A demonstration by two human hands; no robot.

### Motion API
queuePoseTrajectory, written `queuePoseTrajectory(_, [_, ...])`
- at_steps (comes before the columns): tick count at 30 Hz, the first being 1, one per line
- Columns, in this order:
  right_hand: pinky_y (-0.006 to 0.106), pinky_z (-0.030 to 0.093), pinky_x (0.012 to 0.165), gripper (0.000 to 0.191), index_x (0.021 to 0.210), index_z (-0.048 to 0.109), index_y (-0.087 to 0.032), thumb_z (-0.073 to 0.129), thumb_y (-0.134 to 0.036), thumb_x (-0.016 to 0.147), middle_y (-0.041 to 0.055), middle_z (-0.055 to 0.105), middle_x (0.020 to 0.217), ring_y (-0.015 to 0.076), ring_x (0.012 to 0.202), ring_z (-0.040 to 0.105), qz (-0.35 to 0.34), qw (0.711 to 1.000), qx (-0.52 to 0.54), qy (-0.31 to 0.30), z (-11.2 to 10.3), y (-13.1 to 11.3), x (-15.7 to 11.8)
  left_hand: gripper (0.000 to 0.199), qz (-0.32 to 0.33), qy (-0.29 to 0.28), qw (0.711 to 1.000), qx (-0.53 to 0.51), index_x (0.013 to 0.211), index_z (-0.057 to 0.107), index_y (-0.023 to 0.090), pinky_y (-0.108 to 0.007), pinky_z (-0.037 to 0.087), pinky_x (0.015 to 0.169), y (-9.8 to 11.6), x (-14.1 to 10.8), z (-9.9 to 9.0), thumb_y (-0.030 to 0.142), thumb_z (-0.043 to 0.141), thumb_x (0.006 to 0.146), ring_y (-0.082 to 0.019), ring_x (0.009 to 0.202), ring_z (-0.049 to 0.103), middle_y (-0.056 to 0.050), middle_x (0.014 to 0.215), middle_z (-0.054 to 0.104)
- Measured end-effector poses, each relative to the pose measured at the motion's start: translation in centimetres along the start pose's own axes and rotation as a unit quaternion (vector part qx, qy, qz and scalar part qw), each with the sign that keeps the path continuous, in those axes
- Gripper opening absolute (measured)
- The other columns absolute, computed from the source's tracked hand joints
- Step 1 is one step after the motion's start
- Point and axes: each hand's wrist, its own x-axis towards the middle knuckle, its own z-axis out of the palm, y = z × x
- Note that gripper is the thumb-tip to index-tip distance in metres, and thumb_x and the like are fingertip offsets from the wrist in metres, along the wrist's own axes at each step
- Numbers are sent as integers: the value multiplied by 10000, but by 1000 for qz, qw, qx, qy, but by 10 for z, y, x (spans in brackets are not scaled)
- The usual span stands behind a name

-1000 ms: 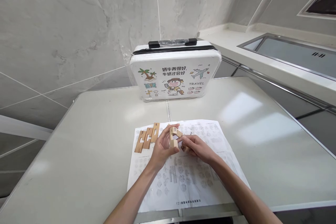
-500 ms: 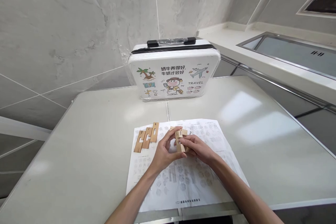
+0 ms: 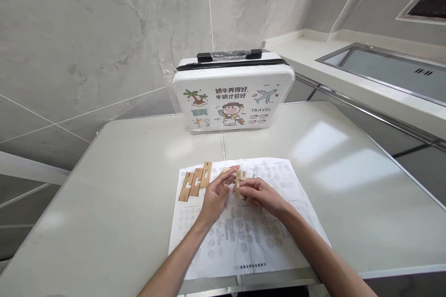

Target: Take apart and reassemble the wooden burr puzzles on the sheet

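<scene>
And the left hand (image 3: 213,197) lets go! Its thumb, pressed under the wooden block (image 3: 238,185) half a second ago, comes off and pulls back. Now the right hand (image 3: 264,195) takes over the grip, the block sitting further right than a second ago.

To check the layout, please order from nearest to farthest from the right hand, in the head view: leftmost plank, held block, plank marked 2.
1. Held block: in the right hand.
2. Plank marked 2: to the hand's left.
3. Leftmost plank: farther left.
</scene>
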Motion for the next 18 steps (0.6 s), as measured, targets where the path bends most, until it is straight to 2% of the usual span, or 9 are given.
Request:
queuePoseTrajectory(4, [266,229,494,364,884,770,-188,747,-548,929,-40,439,640,97,535,303,2,999,-33,11,5,-4,-1,415,2,42,998,-37,1134,782,202,-423,527,1079,-6,2,-2,562,737,933,-320,1248,685,-151,1405,697])
queuePoseTrajectory(7, [272,222,508,367,889,775,-185,761,-551,917,-41,431,638,99,548,290,-2,999,-37,21,8,-6,-1,243,0,57,997,-56,960,720,197,-400,543,1047,-5,2,-1,439,743,962,-294,1242,693,-121,1320,743])
queuePoseTrajectory(9, [277,244,533,365,890,775,-184,765,-548,915,-44,416,639,102,566,281,-7,999,-45,27,9,-6,-1,218,-3,59,995,-75,939,646,211,-393,563,1014,-2,1,1,402,747,965,-278,1213,713,-102,1308,749])
queuePoseTrajectory(11, [284,272,564,363,898,777,-185,775,-548,905,-55,373,625,108,581,275,-12,998,-53,32,10,-7,0,246,-11,61,994,-93,1003,589,234,-391,583,976,2,1,3,407,757,957,-268,1157,743,-95,1293,757])
queuePoseTrajectory(13, [290,299,585,376,919,785,-186,785,-560,888,-58,367,615,114,589,286,-10,998,-58,39,10,-7,0,339,-22,70,992,-101,1155,551,263,-389,598,946,3,1,5,430,763,950,-262,1095,770,-99,1271,768])
queuePoseTrajectory(16, [291,314,590,399,919,795,-181,789,-577,873,-36,463,647,116,595,319,2,997,-62,48,9,-6,0,549,-49,78,992,-88,1394,492,274,-377,602,936,3,2,4,450,762,949,-260,1052,785,-114,1254,777])
queuePoseTrajectory(18, [289,299,583,403,876,797,-172,778,-575,883,-21,501,670,114,599,330,4,996,-66,53,8,-6,0,567,-74,61,992,-83,1419,541,234,-370,594,951,3,3,2,451,766,946,-273,1084,774,-132,1255,776])
